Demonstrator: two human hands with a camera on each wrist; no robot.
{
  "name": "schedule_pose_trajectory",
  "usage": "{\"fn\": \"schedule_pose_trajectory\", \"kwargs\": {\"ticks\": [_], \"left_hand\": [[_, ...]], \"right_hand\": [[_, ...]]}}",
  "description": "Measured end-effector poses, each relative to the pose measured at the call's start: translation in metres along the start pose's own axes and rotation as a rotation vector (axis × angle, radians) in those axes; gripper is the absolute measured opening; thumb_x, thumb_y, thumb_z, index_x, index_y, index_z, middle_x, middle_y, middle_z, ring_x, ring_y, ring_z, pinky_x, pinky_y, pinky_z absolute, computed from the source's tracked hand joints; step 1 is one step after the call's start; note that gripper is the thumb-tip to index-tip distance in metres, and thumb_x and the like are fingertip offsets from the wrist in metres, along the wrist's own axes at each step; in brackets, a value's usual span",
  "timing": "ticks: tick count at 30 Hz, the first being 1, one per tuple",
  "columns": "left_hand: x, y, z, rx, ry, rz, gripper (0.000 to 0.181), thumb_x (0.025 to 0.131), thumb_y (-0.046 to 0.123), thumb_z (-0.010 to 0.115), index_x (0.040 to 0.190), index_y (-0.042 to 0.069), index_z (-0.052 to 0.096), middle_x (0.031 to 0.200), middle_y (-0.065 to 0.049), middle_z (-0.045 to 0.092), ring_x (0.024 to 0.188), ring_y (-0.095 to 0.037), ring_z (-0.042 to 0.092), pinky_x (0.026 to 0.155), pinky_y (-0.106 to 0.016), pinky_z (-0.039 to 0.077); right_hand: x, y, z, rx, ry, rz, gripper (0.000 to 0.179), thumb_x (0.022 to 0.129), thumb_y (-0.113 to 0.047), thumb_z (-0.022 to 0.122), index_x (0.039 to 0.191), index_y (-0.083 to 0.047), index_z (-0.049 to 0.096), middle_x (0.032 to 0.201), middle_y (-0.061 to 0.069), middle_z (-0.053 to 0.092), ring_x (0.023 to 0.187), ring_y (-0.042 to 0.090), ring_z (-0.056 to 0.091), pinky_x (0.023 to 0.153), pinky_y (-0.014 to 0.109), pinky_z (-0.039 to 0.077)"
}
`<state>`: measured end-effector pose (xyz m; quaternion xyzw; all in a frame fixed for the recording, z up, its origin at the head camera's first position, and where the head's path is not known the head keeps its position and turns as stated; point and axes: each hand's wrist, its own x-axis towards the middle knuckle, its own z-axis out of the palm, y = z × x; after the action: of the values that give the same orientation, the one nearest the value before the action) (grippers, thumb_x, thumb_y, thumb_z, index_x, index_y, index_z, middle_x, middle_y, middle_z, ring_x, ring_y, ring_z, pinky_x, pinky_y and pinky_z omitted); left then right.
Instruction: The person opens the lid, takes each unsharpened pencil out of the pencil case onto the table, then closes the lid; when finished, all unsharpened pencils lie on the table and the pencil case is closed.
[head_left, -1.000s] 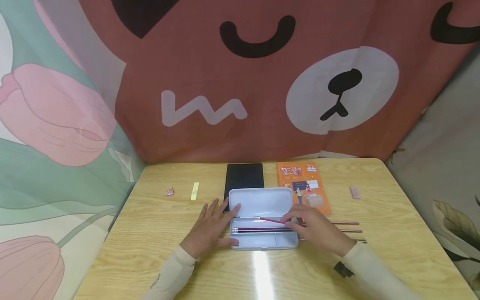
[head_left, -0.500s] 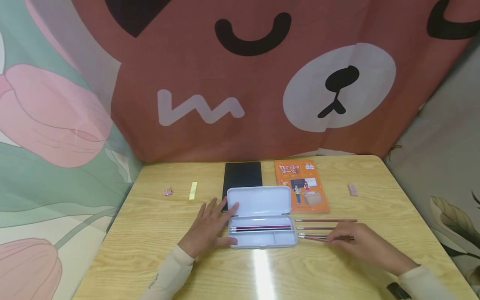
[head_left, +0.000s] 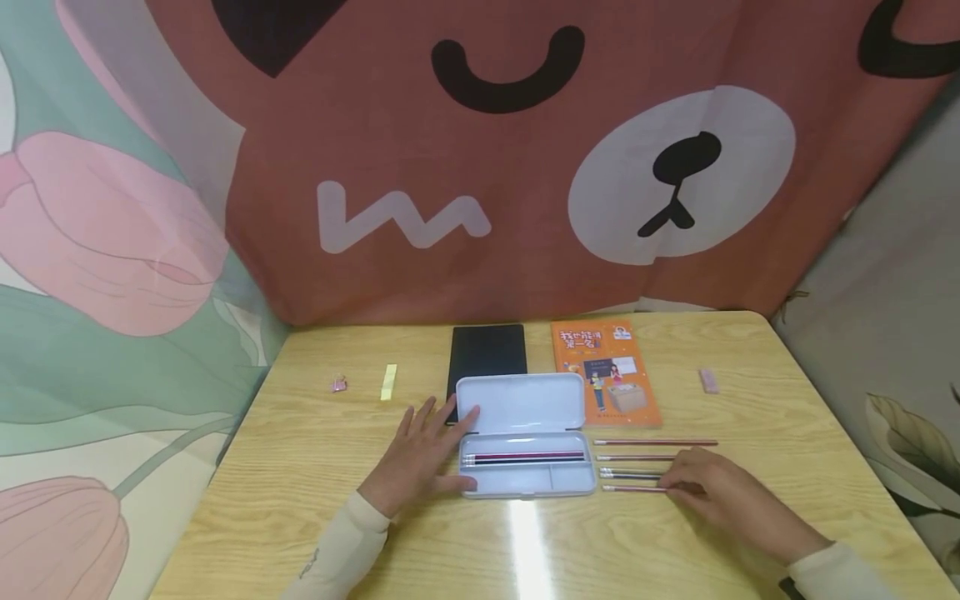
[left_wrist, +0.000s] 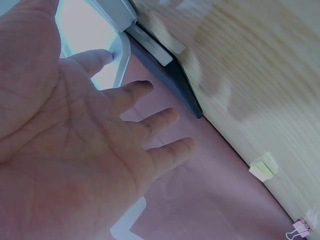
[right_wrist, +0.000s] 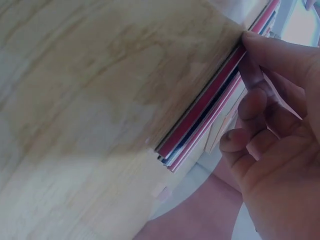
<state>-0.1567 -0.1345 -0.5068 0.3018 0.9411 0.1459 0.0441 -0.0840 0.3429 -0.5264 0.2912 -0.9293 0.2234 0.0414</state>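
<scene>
A white pencil case [head_left: 517,479] lies with its lid [head_left: 521,404] tipped back; a red pencil and a dark pencil [head_left: 525,458] lie in its rear compartment. My left hand [head_left: 420,462] is spread at the case's left side, a finger against the lid and the thumb at the front left corner. To the right, several pencils lie in a row on the table. My right hand [head_left: 723,496] pinches the nearest one, a red pencil [head_left: 633,489], between thumb and finger, beside a dark pencil [head_left: 630,476]. The right wrist view shows this red pencil [right_wrist: 195,110] lined up along the others.
Behind the case are a black notebook [head_left: 487,350] and an orange book [head_left: 618,396]. A pink eraser [head_left: 708,381] lies at the right. Yellow sticky notes [head_left: 388,382] and a pink binder clip [head_left: 340,383] are at the left. A bear-print cloth [head_left: 412,292] hangs behind the table.
My right hand has carried the red pencil from above the case to the row at the right, where it has gone from slanted to parallel with the others. My left hand stays put.
</scene>
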Motion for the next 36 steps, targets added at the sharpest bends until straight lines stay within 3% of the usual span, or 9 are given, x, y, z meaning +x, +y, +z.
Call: {"fn": "schedule_pose_trajectory", "kwargs": {"ticks": [7,10,13,15,21,22,24,30,36], "left_hand": [[-0.001,0.002,-0.002,-0.014,0.012,0.001,0.1,0.091,0.057,0.087,0.172,0.02,0.042,0.177,-0.026,0.036,0.162,-0.06,0.029,0.129,-0.08,0.023],[-0.002,0.002,-0.002,-0.008,0.01,0.001,0.1,0.091,0.057,0.086,0.172,0.02,0.041,0.177,-0.025,0.036,0.162,-0.059,0.029,0.129,-0.079,0.023],[-0.001,0.002,-0.002,-0.008,0.014,0.003,0.099,0.091,0.056,0.086,0.172,0.02,0.041,0.177,-0.025,0.036,0.162,-0.059,0.029,0.129,-0.079,0.023],[-0.001,0.002,-0.002,-0.008,0.015,0.004,0.1,0.091,0.057,0.086,0.172,0.021,0.041,0.177,-0.025,0.035,0.162,-0.059,0.029,0.129,-0.079,0.023],[-0.001,0.001,-0.001,-0.009,0.014,0.001,0.1,0.091,0.058,0.086,0.172,0.021,0.041,0.178,-0.024,0.035,0.162,-0.058,0.029,0.129,-0.079,0.023],[-0.001,0.001,0.0,-0.008,0.012,0.001,0.1,0.091,0.058,0.086,0.172,0.021,0.041,0.178,-0.024,0.035,0.162,-0.058,0.029,0.129,-0.079,0.023],[-0.001,0.0,0.0,-0.004,0.014,0.002,0.1,0.09,0.058,0.086,0.172,0.021,0.041,0.177,-0.024,0.035,0.162,-0.058,0.029,0.129,-0.079,0.023],[0.0,0.001,0.0,0.017,0.028,0.018,0.1,0.09,0.058,0.087,0.171,0.02,0.043,0.176,-0.025,0.037,0.16,-0.059,0.032,0.127,-0.08,0.026],[-0.001,0.001,-0.002,0.015,0.035,0.027,0.098,0.09,0.056,0.087,0.17,0.018,0.045,0.174,-0.029,0.039,0.159,-0.061,0.033,0.126,-0.081,0.028]], "right_hand": [[0.002,0.001,0.001,-0.015,0.063,-0.038,0.028,0.084,-0.008,0.094,0.101,-0.028,0.083,0.096,-0.016,0.072,0.09,-0.004,0.062,0.074,0.023,0.058],[0.008,-0.005,-0.001,-0.034,0.077,0.006,0.026,0.087,-0.015,0.094,0.101,-0.033,0.082,0.099,-0.02,0.073,0.094,-0.002,0.066,0.081,0.029,0.06],[0.019,-0.013,-0.004,-0.022,0.035,0.095,0.02,0.093,-0.023,0.089,0.104,-0.038,0.08,0.103,-0.026,0.072,0.097,-0.003,0.066,0.086,0.034,0.061],[0.028,-0.019,-0.004,-0.002,0.005,0.132,0.015,0.099,-0.027,0.085,0.106,-0.039,0.081,0.105,-0.028,0.071,0.099,-0.005,0.064,0.087,0.035,0.061],[0.065,-0.035,0.005,0.143,-0.01,0.06,0.011,0.108,-0.026,0.073,0.111,-0.029,0.083,0.104,-0.023,0.074,0.099,-0.001,0.065,0.084,0.031,0.061],[0.072,-0.037,0.007,0.155,-0.011,0.046,0.011,0.109,-0.027,0.072,0.112,-0.027,0.083,0.107,-0.023,0.075,0.101,0.0,0.066,0.089,0.034,0.062],[0.085,-0.043,0.012,0.188,-0.037,0.061,0.014,0.11,-0.029,0.07,0.116,-0.026,0.082,0.109,-0.022,0.075,0.102,0.0,0.065,0.09,0.033,0.062],[0.124,-0.064,0.029,0.197,-0.118,0.08,0.018,0.107,-0.032,0.075,0.121,-0.025,0.084,0.111,-0.019,0.076,0.101,0.005,0.065,0.091,0.033,0.061],[0.155,-0.087,0.054,0.165,-0.162,-0.002,0.018,0.104,-0.028,0.079,0.12,-0.021,0.085,0.107,-0.017,0.077,0.102,0.006,0.067,0.097,0.037,0.062]]}}
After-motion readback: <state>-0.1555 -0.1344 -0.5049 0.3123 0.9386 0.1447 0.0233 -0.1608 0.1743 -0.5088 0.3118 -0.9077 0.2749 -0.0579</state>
